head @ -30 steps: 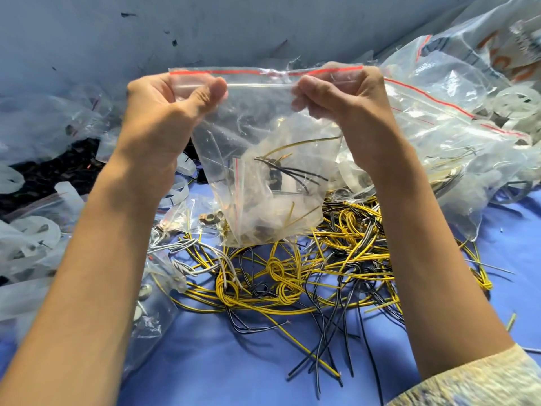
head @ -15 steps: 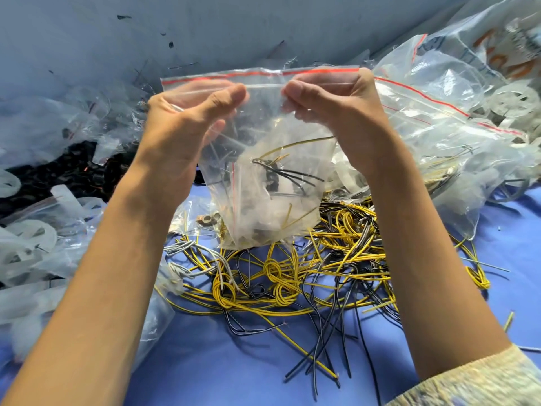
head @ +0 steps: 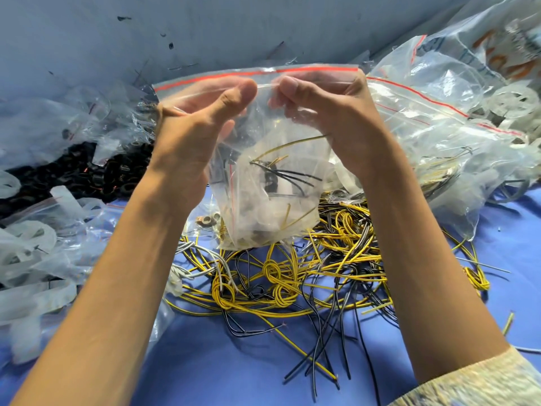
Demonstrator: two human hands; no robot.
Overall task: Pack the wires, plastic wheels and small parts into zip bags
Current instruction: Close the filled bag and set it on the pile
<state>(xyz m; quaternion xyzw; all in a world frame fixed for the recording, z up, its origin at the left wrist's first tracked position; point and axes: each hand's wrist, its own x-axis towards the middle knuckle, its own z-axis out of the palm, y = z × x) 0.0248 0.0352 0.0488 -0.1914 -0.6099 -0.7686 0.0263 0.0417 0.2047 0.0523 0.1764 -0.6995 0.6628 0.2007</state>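
Left hand (head: 196, 124), right hand (head: 328, 112) pinch zip bag (head: 272, 200) seal.

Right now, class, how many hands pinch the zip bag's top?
2: the left hand pinches the zip bag just left of its top's middle; the right hand pinches just right. No others show.
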